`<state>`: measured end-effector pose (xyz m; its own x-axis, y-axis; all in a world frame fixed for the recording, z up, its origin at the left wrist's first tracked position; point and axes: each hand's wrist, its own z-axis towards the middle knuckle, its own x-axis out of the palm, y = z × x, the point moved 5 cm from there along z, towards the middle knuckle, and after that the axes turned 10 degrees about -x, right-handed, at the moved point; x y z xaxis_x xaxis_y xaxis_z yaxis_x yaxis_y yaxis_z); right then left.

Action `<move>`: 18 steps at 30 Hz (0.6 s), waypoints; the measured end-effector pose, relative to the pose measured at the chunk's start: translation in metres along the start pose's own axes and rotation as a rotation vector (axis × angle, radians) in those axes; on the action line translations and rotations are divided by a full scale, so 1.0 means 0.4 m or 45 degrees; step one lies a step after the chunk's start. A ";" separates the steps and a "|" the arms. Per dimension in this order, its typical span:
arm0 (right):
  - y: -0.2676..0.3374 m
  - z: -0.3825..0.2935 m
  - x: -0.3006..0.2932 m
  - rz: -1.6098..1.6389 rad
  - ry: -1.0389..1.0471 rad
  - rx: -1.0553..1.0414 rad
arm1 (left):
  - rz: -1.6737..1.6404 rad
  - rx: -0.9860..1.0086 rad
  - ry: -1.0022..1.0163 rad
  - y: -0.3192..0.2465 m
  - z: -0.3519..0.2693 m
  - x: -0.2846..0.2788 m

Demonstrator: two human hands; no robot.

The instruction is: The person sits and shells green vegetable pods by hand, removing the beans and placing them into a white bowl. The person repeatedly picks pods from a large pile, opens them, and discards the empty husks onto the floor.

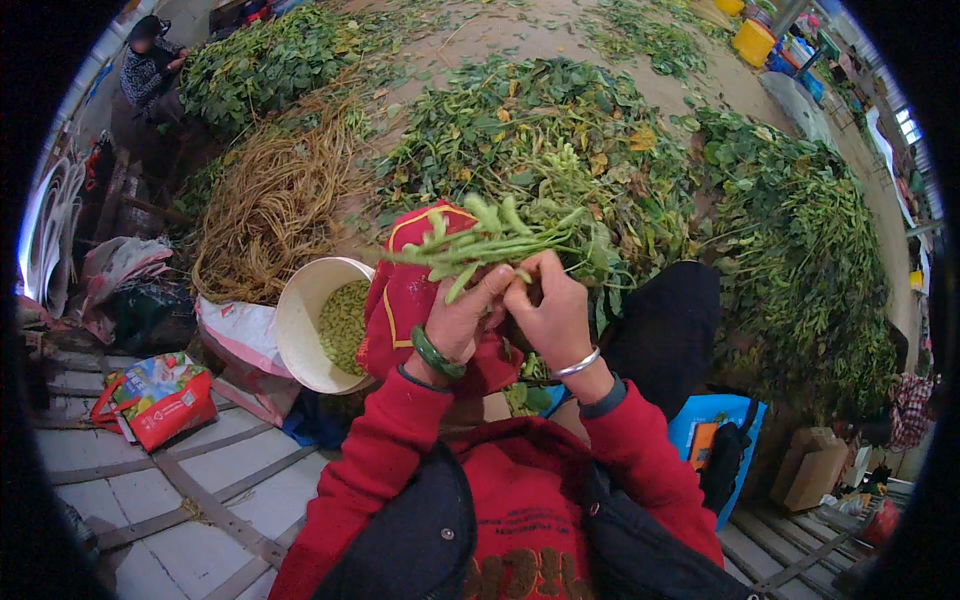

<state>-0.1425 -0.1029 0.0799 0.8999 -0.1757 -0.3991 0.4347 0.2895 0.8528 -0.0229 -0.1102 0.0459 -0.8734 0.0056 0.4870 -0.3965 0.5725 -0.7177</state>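
A bunch of green soybean stems with plump pods (487, 240) lies across my two hands, partly blurred. My left hand (465, 315), with a green bangle at the wrist, grips the bunch from below. My right hand (551, 307), wearing a silver bracelet, has its thumb and forefinger closed at a small green pod (523, 276) close to my left thumb. Beneath the hands a red cloth with yellow trim (382, 330) covers my leg. A white bucket (296, 330) tilts beside it on the left, with many green beans or pods (345, 330) inside.
Leafy bean plants (525, 135) are heaped ahead, with another heap (795, 247) on the right. Bare brown stalks (270, 202) are piled left. A seated person (150, 75) works at the far left. A red shopping bag (165, 397) and a blue bag (742, 465) flank me.
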 end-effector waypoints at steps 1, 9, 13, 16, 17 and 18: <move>0.004 0.009 -0.007 0.026 -0.081 -0.059 | -0.025 -0.045 0.083 -0.007 0.003 0.004; -0.093 -0.022 0.035 0.381 0.079 0.466 | -0.143 -0.356 0.224 0.044 0.024 -0.044; -0.061 -0.038 0.031 0.149 0.107 0.170 | -0.299 -0.372 0.118 0.067 0.022 -0.049; -0.038 -0.046 0.031 0.147 0.120 0.103 | -0.421 -0.347 -0.131 0.087 0.023 -0.054; -0.031 -0.048 0.030 0.154 0.112 0.068 | -0.431 -0.347 -0.104 0.088 0.022 -0.051; -0.032 -0.050 0.031 0.187 0.114 0.097 | -0.440 -0.347 -0.077 0.087 0.022 -0.050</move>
<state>-0.1361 -0.0901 0.0575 0.9544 -0.0516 -0.2941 0.2979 0.2331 0.9257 -0.0217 -0.0976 0.0066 -0.7207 -0.2676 0.6395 -0.5863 0.7275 -0.3563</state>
